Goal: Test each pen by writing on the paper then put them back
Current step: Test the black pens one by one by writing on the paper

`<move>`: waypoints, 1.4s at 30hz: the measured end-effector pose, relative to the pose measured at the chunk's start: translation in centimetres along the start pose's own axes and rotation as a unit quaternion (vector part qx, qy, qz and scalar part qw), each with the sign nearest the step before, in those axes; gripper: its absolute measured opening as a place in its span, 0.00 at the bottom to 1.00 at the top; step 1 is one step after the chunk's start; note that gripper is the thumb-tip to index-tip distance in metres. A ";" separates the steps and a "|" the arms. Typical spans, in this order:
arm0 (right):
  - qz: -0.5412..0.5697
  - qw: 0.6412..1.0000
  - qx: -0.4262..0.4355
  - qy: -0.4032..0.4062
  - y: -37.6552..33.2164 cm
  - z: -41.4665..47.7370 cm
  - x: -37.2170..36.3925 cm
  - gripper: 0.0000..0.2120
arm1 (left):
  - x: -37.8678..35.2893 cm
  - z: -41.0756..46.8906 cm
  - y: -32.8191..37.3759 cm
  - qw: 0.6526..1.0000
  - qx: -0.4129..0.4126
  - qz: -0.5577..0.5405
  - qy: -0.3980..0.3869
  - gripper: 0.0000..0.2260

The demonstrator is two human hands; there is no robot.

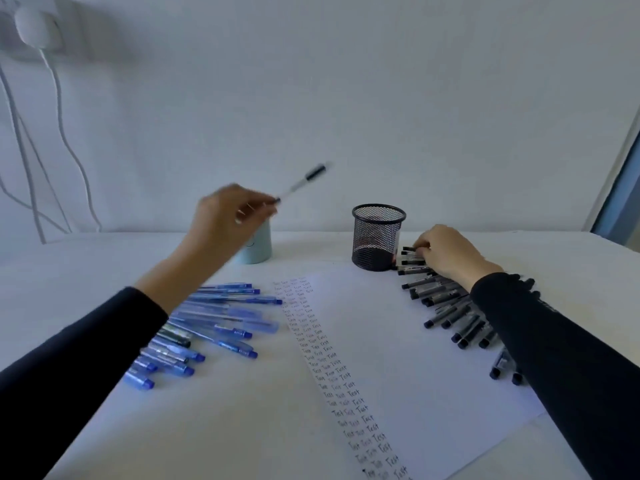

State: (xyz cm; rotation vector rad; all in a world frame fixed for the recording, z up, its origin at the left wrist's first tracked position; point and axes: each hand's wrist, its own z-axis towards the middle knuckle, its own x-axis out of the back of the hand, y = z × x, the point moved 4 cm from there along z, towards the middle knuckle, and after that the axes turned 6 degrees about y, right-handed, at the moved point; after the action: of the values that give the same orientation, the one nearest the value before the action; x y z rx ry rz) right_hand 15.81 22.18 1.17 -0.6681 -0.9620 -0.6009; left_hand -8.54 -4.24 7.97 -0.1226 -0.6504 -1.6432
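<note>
Left hand (pixel 228 213) raised above the table's (pixel 69 271) far edge, motion-blurred; thumb and fingers pinch one end of a pen (pixel 304 180), clear barrel with a dark band, which points up and to the right against the wall. This hand hides the top of a pale cup (pixel 258 249) standing near the far edge. Right of it stands a black mesh cup (pixel 377 237), nothing visible above its rim. Right hand (pixel 446 252) low, just beside the mesh cup, fingertips curled down around the farthest of the black pens (pixel 446 306); how many it grips, cannot tell. That row runs along the paper's (pixel 398 358) right edge toward the near right corner, partly covered by the dark right sleeve (pixel 561 358). Blue pens (pixel 214 323) lie fanned at the paper's left edge, the left forearm crossing over their far ends. Columns of the handwritten word "Test" (pixel 332 368) run down the sheet's middle. White cables (pixel 65 133) hang on the wall at the far left from a blurred plug (pixel 33 26).
</note>
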 end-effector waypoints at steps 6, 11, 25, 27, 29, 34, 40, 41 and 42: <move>0.207 0.936 -0.038 0.282 -1.6 -1.0 5.3 0.11 | 6.4 1.2 -7.6 0.972 0.182 0.108 0.103 0.07; 0.344 0.917 -0.017 0.200 -6.6 -1.2 6.9 0.11 | 5.3 -2.2 -14.6 0.916 0.280 0.265 -0.109 0.15; 0.170 0.982 0.043 0.078 -8.9 0.5 2.5 0.09 | 4.7 -4.2 -17.4 0.902 0.289 0.280 -0.160 0.16; 0.165 0.983 0.034 0.073 -8.8 0.8 2.0 0.09 | 4.5 -3.9 -16.5 0.911 0.267 0.275 -0.151 0.20; 0.161 0.984 0.031 0.068 -8.8 0.7 2.2 0.12 | 3.5 -3.3 -14.8 0.939 0.232 0.203 -0.152 0.28; 0.234 0.967 0.001 0.100 -10.2 -2.0 5.0 0.25 | -1.4 -2.8 -10.9 0.922 0.319 -0.053 -0.213 0.45; 0.445 0.889 -0.078 -0.068 -11.2 -3.6 6.0 0.31 | -4.1 -1.9 -9.0 0.932 0.327 -0.047 -0.150 0.32; 0.473 0.871 -0.085 -0.098 -11.2 -3.9 5.5 0.28 | -4.4 -1.9 -8.6 0.934 0.320 -0.048 -0.152 0.32; 0.495 0.856 -0.091 -0.118 -11.1 -4.1 5.1 0.25 | -4.7 -1.9 -8.3 0.935 0.314 -0.050 -0.157 0.32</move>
State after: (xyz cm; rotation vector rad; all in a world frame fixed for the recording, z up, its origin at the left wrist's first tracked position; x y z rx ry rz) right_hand 12.29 11.10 6.69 -1.3015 -0.6530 0.3278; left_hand -14.89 -0.71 1.50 0.1201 -1.4175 -1.4468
